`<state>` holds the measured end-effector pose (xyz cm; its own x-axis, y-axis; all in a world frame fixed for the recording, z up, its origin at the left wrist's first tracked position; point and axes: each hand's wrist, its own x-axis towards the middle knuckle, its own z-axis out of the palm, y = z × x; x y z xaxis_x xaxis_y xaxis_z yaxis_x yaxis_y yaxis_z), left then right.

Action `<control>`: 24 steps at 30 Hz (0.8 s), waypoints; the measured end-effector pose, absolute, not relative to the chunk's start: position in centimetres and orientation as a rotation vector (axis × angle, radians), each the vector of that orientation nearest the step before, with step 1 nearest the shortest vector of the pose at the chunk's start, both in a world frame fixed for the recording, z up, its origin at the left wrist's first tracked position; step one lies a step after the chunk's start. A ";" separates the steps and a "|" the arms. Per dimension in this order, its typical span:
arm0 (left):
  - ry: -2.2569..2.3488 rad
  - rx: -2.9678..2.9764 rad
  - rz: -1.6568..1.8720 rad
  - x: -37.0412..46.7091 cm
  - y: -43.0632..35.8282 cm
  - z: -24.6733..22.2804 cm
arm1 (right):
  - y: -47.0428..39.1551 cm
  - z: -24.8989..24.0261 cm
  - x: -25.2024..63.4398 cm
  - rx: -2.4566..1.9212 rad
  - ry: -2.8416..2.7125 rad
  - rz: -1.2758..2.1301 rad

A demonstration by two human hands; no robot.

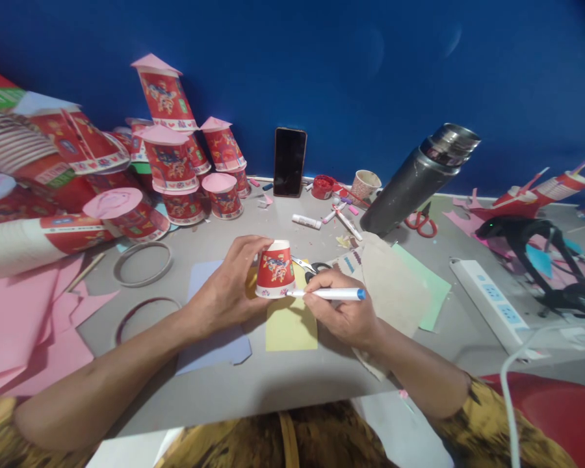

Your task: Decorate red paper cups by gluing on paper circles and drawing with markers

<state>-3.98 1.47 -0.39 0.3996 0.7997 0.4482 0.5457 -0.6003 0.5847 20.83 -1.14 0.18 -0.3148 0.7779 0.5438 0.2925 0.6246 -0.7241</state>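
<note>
Upside down above a yellow paper sheet (291, 331) is a red paper cup (275, 268), gripped at its left side by my left hand (231, 276). Small purple flower marks show along the cup's white lower band. My right hand (344, 311) holds a white marker pen (334, 294) with a blue end pointing right. The pen's tip is at the band's right part; whether it touches cannot be made out. Just behind my right fingers lie scissors with black handles (316, 268). A lilac paper sheet (214, 354) lies under my left wrist.
Decorated red cups with pink paper tops (168, 159) stand stacked at the left, near pink paper (14, 318) and tape rings (143, 263). Behind are a phone (289, 162), loose markers (307, 221) and a dark thermos (414, 182). A power strip (490, 305) lies right.
</note>
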 end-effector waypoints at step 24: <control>1.176 2.318 1.006 -3.9 1.3 -0.2 | -0.9 0.3 20.7 -0.797 -1.955 0.524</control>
<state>-3.90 1.33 -0.22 0.4027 0.8052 0.4353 0.5550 -0.5929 0.5835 20.68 -0.92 0.28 -0.3580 0.7146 0.6010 0.3187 0.6985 -0.6408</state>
